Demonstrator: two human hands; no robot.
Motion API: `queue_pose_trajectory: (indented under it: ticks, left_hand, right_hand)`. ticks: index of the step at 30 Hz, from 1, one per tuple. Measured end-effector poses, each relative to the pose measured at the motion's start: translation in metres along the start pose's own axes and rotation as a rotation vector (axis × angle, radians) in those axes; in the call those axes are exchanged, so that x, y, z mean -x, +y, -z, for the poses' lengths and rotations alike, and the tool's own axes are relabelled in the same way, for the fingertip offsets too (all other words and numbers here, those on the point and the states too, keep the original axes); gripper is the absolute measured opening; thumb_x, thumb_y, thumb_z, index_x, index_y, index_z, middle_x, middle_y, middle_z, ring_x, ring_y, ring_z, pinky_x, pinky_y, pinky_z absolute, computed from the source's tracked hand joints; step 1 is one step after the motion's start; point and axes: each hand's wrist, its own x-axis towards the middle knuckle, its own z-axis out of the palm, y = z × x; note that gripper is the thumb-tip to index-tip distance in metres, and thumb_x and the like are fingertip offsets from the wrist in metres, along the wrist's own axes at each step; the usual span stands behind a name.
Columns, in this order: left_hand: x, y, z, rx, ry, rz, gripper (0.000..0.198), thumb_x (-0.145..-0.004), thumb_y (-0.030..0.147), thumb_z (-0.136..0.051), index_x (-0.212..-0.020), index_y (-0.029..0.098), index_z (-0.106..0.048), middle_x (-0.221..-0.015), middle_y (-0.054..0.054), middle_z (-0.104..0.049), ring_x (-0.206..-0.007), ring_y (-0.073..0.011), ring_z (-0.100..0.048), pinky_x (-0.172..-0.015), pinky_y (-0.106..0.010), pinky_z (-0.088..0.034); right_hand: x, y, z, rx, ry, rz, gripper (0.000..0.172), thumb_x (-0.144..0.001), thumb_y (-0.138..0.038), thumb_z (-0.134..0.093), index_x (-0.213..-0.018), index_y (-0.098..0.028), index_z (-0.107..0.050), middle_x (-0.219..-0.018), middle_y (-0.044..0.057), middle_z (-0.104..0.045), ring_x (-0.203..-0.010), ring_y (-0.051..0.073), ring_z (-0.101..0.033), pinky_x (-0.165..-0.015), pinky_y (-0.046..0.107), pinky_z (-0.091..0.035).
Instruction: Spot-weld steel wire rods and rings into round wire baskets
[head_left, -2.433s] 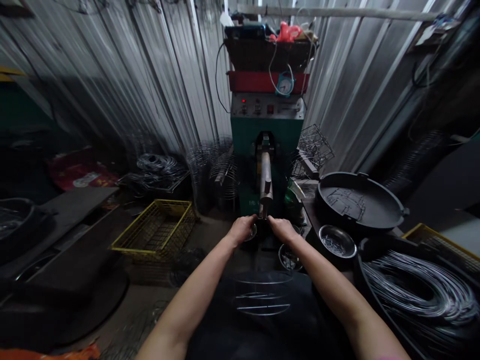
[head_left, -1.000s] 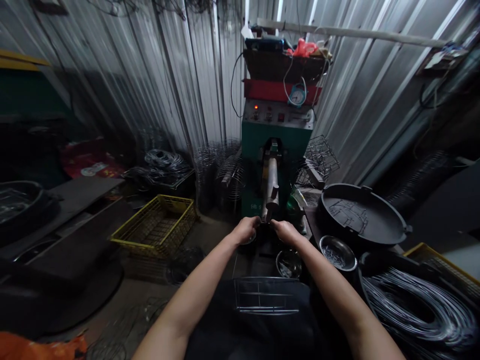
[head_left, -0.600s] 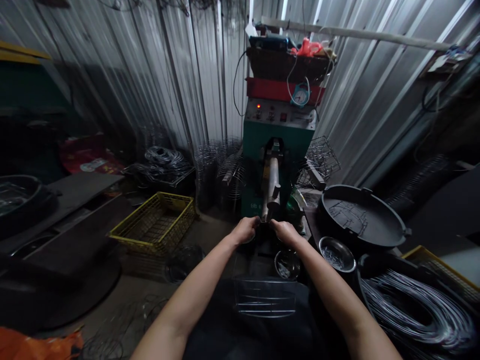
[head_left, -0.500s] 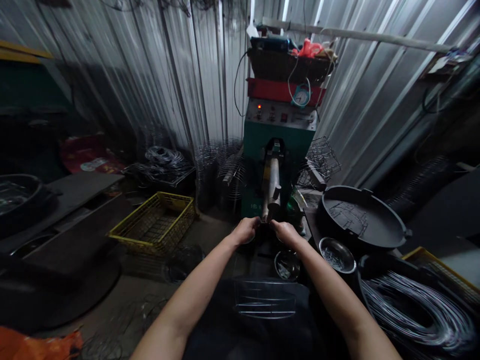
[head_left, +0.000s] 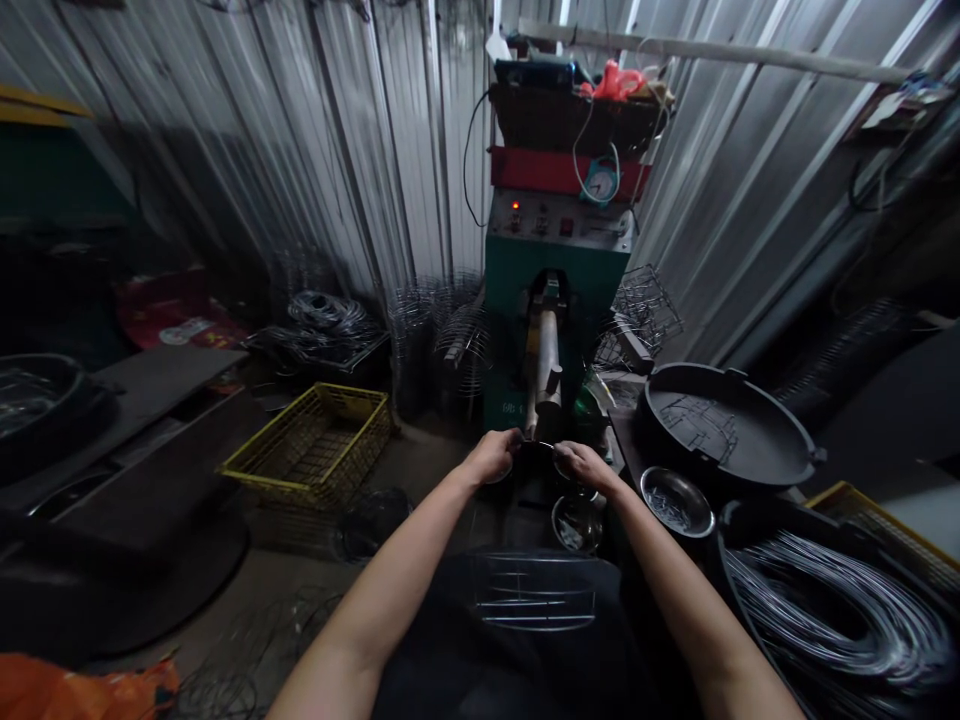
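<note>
My left hand (head_left: pixel 495 455) and my right hand (head_left: pixel 579 464) are both closed, gripping a thin curved metal wire (head_left: pixel 538 443) between them. The wire looks like part of a ring; its lower part is mostly hidden. It sits right at the front tip of the grey metal arm (head_left: pixel 548 360) of a green machine (head_left: pixel 506 275); whether it touches the tip I cannot tell. Below my right hand stands a small metal bowl (head_left: pixel 577 525) with small pale pieces in it. A small wire rack (head_left: pixel 534 605) lies on my dark lap.
To the right are a round black pan (head_left: pixel 757 430) with wire frames, a metal bowl (head_left: pixel 677 502) of short pieces, and a tub holding coiled wire (head_left: pixel 862 600). A yellow wire basket (head_left: pixel 311 450) sits on the floor at left. Corrugated wall (head_left: pixel 442 130) closes the back.
My right hand has moved slightly to the right, away from my left hand, so more of the wire shows between them. The view has shifted a little.
</note>
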Motion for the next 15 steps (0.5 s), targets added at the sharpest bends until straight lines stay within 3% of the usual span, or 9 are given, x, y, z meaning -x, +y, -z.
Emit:
queue_pose_trajectory:
  ticks: [5, 15]
  left_hand:
    - [0.0, -0.002, 0.0, 0.016, -0.003, -0.006, 0.02, -0.073, 0.014, -0.046, -0.085, 0.014, -0.061, -0.074, -0.003, -0.063, -0.069, -0.0134, -0.055, -0.065, -0.022, -0.041]
    - [0.001, 0.003, 0.002, 0.019, -0.017, 0.017, 0.02, -0.075, 0.013, -0.045, -0.087, 0.013, -0.061, -0.077, -0.004, -0.064, -0.073, -0.0135, -0.056, -0.065, -0.021, -0.04]
  right_hand:
    - [0.025, 0.011, -0.014, -0.214, 0.167, -0.107, 0.043, -0.08, -0.051, -0.027, -0.075, -0.015, -0.052, -0.075, 0.003, -0.055, -0.076, 0.017, -0.05, -0.07, 0.026, -0.039]
    - [0.024, 0.005, -0.022, -0.129, 0.26, -0.133, 0.037, -0.079, -0.041, -0.029, -0.079, -0.016, -0.056, -0.082, 0.007, -0.06, -0.081, 0.019, -0.053, -0.076, 0.029, -0.04]
